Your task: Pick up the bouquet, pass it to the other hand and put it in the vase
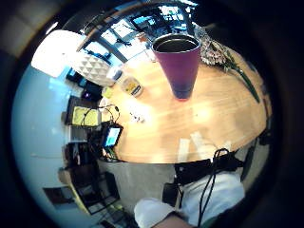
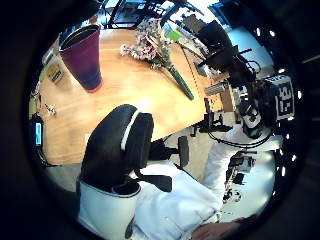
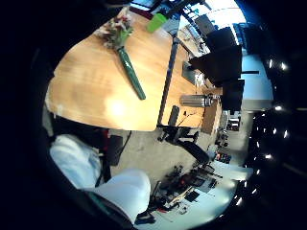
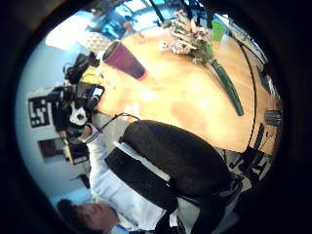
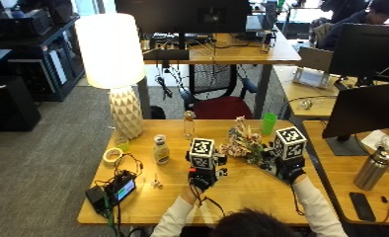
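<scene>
On the smooth wooden surface (image 5: 247,190) the bouquet (image 5: 244,143) lies near the far edge beside the tapered purple vase (image 1: 178,64), while both hands, left hand (image 5: 203,177) and right hand (image 5: 289,171), hover with grips I cannot tell.

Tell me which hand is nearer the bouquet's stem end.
Right. The right hand hovers over the stem end of the bouquet, which lies flat on the table. The left hand is off to the flower side, nearer the purple vase.
</scene>
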A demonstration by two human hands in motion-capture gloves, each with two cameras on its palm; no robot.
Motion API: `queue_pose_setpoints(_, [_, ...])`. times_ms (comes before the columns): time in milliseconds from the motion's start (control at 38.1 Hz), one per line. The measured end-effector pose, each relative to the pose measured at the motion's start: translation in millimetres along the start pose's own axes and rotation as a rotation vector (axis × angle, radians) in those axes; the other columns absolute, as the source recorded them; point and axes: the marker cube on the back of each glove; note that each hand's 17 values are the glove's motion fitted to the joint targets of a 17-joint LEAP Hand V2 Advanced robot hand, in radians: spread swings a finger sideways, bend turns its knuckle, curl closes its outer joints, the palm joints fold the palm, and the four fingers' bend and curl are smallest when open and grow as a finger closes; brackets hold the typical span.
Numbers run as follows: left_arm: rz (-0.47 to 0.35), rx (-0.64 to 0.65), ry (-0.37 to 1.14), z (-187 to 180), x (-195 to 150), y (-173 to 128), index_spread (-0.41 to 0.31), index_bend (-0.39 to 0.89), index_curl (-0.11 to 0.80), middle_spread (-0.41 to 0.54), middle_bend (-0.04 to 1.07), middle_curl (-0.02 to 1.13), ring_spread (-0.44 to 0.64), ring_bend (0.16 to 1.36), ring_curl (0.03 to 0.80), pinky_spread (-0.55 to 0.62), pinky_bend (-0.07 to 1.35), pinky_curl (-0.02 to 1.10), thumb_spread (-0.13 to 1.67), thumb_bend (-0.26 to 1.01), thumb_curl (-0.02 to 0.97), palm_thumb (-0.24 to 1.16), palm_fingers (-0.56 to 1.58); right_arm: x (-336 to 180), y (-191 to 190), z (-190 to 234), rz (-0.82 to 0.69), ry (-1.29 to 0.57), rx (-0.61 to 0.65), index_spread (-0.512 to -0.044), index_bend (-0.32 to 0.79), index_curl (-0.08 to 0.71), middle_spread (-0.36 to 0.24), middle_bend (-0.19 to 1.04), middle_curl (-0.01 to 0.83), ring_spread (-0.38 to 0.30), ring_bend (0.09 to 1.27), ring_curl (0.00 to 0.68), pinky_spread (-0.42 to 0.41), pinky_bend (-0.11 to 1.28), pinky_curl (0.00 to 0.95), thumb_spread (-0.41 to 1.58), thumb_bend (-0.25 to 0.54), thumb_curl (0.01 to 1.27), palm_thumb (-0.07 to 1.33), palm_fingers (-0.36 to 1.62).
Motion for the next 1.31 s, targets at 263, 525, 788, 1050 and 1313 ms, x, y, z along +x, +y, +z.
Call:
queue_pose_setpoints(263, [0.017,0.025,0.001,-3.7,11.8,0.3,-0.04,0.19,0.169,0.094,0.16,0.13,0.14,0.51,0.198,0.25,0.31,0.17,0.86,0.09,0.106,0.23,0.39,-1.8,5.5,-10.1,0.015,0.009,0.015,-0.358,0.14,0.122,-0.09,0.21,0.144,0.094,0.3,0.131,0.24,0.49,0.211,0.81,0.019,0.08,0.12,0.29])
queue_pose_setpoints(525, [0.044,0.01,0.033,-2.1,19.4,1.4,-0.045,0.18,0.24,0.103,0.17,0.18,0.16,0.51,0.229,0.29,0.3,0.22,1.03,0.04,0.157,0.24,0.38,-13.0,21.6,-30.7,0.046,0.03,-0.008,-0.404,0.14,0.166,-0.092,0.21,0.209,0.118,0.31,0.169,0.274,0.49,0.255,0.97,-0.016,0.13,0.13,0.27])
queue_pose_setpoints(788, [0.091,-0.01,0.055,13.1,23.5,-10.3,-0.046,0.18,0.287,0.106,0.16,0.22,0.17,0.52,0.25,0.3,0.29,0.25,1.09,-0.01,0.196,0.26,0.36,7.2,8.0,-12.6,0.12,0.068,-0.185,-0.299,0.0,0.097,-0.009,0.37,0.3,0.118,0.53,0.257,0.289,0.56,0.297,0.96,-0.024,0.17,0.11,0.44])
queue_pose_setpoints(1050, [0.11,-0.028,0.051,19.3,32.1,-9.4,-0.047,0.17,0.316,0.106,0.16,0.24,0.17,0.52,0.266,0.3,0.29,0.28,1.11,-0.02,0.222,0.26,0.35,54.2,-10.6,-19.4,0.223,-0.059,-0.222,-0.157,0.02,0.067,0.029,0.39,0.339,0.094,0.61,0.31,0.275,0.67,0.348,1.0,0.0,0.22,0.22,0.44])
queue_pose_setpoints(1313, [0.118,-0.023,0.047,18.2,33.6,-5.7,-0.052,0.19,0.347,0.107,0.15,0.25,0.17,0.51,0.274,0.31,0.27,0.29,1.12,-0.02,0.238,0.26,0.36,116.8,-45.0,2.4,0.388,-0.133,-0.228,-0.113,0.03,0.047,0.041,0.45,0.377,0.047,0.67,0.34,0.257,0.68,0.358,1.05,-0.009,0.26,0.32,0.48])
